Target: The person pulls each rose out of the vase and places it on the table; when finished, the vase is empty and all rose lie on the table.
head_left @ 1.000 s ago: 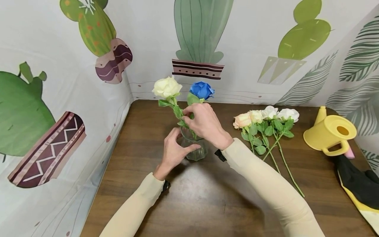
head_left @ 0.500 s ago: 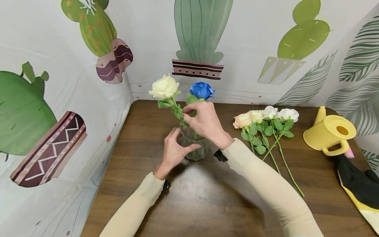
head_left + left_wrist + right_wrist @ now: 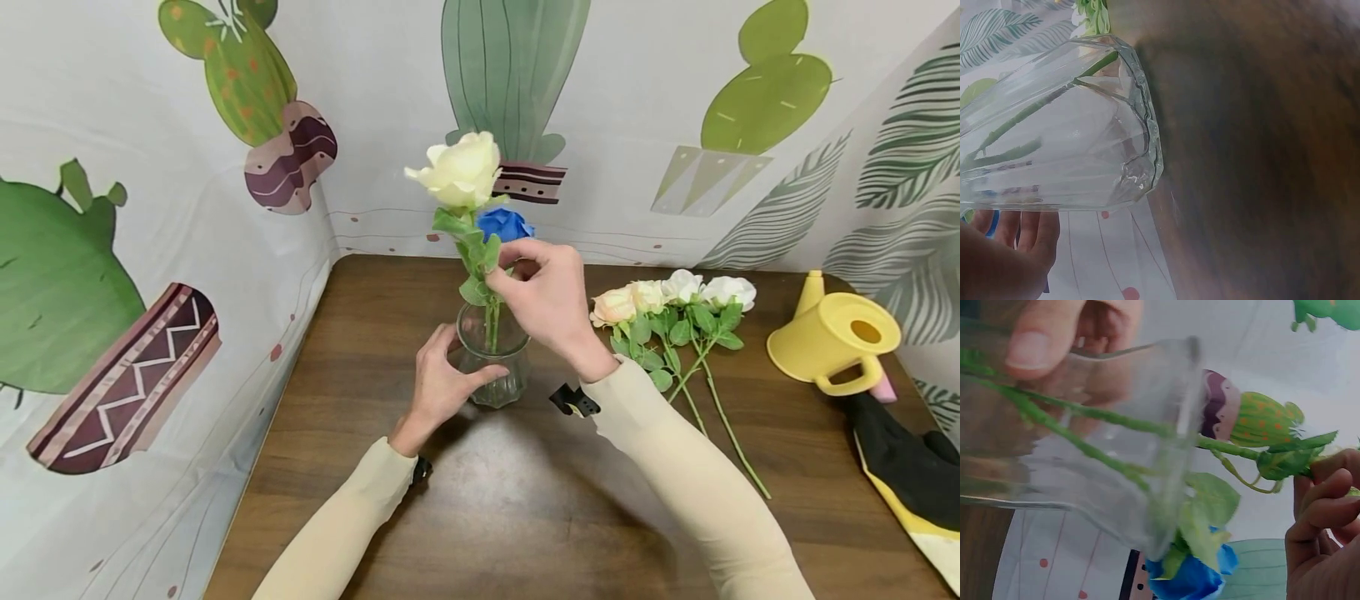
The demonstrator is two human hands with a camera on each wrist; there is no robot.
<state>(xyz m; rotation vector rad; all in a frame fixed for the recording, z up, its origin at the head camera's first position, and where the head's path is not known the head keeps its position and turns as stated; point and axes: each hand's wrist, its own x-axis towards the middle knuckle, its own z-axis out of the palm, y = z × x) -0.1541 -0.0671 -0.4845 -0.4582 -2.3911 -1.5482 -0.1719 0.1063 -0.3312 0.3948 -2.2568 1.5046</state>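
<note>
My left hand [image 3: 442, 379] holds the side of a clear glass vase [image 3: 504, 390], its thumb on the near side. With my right hand [image 3: 546, 292] I pinch the stem of a cream-white rose [image 3: 463, 171] just under its leaves, above the vase mouth. The bloom stands tall, and its stem runs down through the rim. Behind it a blue rose [image 3: 504, 225], partly covered by the white one and my right hand, also stands in the vase. Through the glass in the left wrist view, one green stem [image 3: 1029, 111] slants towards the base; another ends higher up.
Several cut roses [image 3: 684, 287], peach, cream and white, lie to the right with stems towards me. Farther right are a yellow watering can [image 3: 810, 342] and a black and yellow glove [image 3: 903, 467]. A cactus-print cloth [image 3: 390, 100] hangs behind the brown table [image 3: 480, 517].
My right hand has moved up and right with the white rose, which has gone from leaning left to upright and now overlaps the blue one. My left hand stays on the vase.
</note>
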